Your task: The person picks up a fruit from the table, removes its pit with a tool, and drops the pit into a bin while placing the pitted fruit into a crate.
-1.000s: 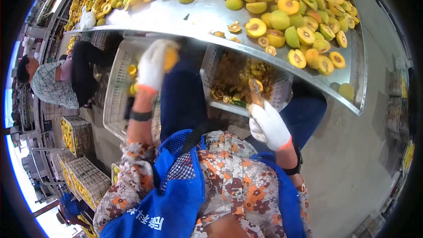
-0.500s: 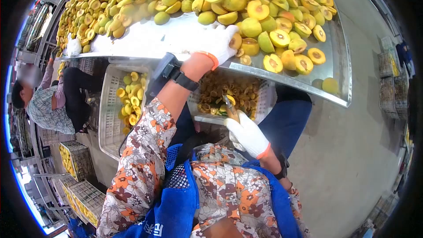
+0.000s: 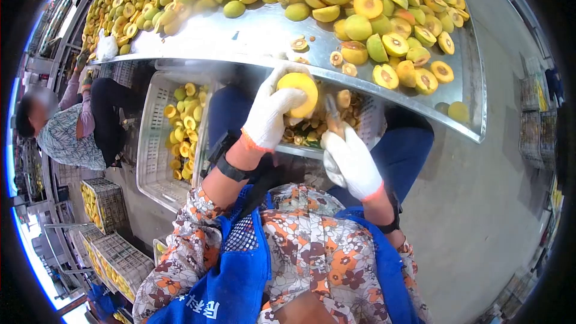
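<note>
My left hand (image 3: 273, 105), in a white knitted glove, grips a yellow peach half (image 3: 302, 94) just in front of the table's edge. Wrapped around a wooden-handled pitting knife (image 3: 333, 121) is my right hand (image 3: 353, 159), also gloved in white; the metal tip points up beside the peach half. Below both hands, a crate (image 3: 370, 114) of brown pits and scraps stands between my knees, partly hidden by the gloves. Loose pit pieces (image 3: 336, 59) lie close by on the metal table.
Cut peaches (image 3: 360, 27) are heaped on the metal table (image 3: 252, 45), whose raised rim runs along the right. A pale crate (image 3: 150, 162) with hollowed halves (image 3: 185, 132) stands at my left. A seated co-worker (image 3: 69, 126) and more filled crates (image 3: 114, 258) are farther left.
My left hand has come back from the peach heap toward my body, now bringing a peach half near the knife. My right hand has shifted slightly right and down, still holding the knife.
</note>
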Demonstrator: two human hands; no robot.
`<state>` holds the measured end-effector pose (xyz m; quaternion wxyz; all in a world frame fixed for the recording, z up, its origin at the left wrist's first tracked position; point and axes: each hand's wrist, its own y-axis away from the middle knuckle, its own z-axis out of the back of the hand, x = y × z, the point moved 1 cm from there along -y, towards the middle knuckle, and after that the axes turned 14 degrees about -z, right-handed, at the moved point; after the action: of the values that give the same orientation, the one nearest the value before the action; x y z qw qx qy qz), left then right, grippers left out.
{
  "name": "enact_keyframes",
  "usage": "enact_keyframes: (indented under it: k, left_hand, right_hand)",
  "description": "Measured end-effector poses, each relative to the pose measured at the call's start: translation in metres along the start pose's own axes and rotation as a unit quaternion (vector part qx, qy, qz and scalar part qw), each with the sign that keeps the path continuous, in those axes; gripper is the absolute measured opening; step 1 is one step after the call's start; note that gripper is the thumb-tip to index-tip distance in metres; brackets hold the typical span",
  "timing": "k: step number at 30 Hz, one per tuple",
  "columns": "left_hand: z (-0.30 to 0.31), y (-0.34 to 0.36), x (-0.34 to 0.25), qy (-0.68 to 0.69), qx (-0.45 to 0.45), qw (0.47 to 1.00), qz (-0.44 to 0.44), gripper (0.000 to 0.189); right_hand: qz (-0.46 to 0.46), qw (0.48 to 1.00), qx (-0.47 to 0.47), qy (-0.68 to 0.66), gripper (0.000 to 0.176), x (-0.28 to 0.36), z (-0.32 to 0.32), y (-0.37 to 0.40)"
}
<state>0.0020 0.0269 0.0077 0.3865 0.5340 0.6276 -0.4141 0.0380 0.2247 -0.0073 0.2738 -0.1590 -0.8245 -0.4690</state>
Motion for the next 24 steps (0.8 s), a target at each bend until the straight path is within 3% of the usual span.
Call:
enact_keyframes:
  k: [2,4,6,7,8,10,17,19,20,22,24]
  left_hand:
    - [-0.001,0.009,-0.002,0.076,-0.028,0.997,0.012,0.038]
    - [0.001,0.012,0.0,0.089,-0.002,0.996,0.021,0.032]
    - [-0.002,0.014,0.006,-0.021,0.01,0.998,-0.061,0.029]
    - [-0.002,0.016,0.006,-0.041,0.008,0.998,-0.056,0.032]
    - [-0.004,0.018,0.005,-0.04,0.007,0.998,-0.055,0.032]
    - [-0.007,0.021,0.0,-0.075,-0.013,0.996,-0.048,0.031]
    - [-0.01,0.031,-0.006,-0.223,-0.006,0.974,-0.044,0.031]
    - [-0.011,0.031,-0.002,-0.233,0.011,0.968,-0.094,0.03]
    - [-0.012,0.032,-0.003,-0.233,0.013,0.968,-0.092,0.03]
    - [-0.016,0.033,-0.007,-0.293,0.03,0.951,-0.093,0.031]
    - [-0.017,0.034,-0.007,-0.308,0.034,0.947,-0.083,0.032]
  right_hand:
    - [0.032,0.996,0.037,0.068,0.034,0.001,-0.01,0.011]
    - [0.064,0.991,0.013,0.114,0.038,-0.002,-0.014,0.006]
    - [0.154,0.948,-0.111,0.255,0.037,-0.005,-0.02,0.0]
    - [0.202,0.914,-0.16,0.315,0.037,-0.001,-0.028,0.007]
    - [0.2,0.914,-0.16,0.316,0.037,-0.004,-0.025,0.004]
    - [0.388,0.761,-0.184,0.486,0.033,-0.008,-0.022,0.001]
    - [0.281,0.779,-0.203,0.523,0.027,-0.014,-0.026,0.002]
    - [0.373,0.674,-0.192,0.609,0.035,-0.015,-0.023,0.003]
    - [0.371,0.675,-0.193,0.607,0.035,-0.015,-0.025,0.003]
    - [0.216,0.871,-0.185,0.4,0.04,-0.014,-0.029,0.005]
    - [0.235,0.859,-0.172,0.421,0.04,-0.017,-0.024,0.004]
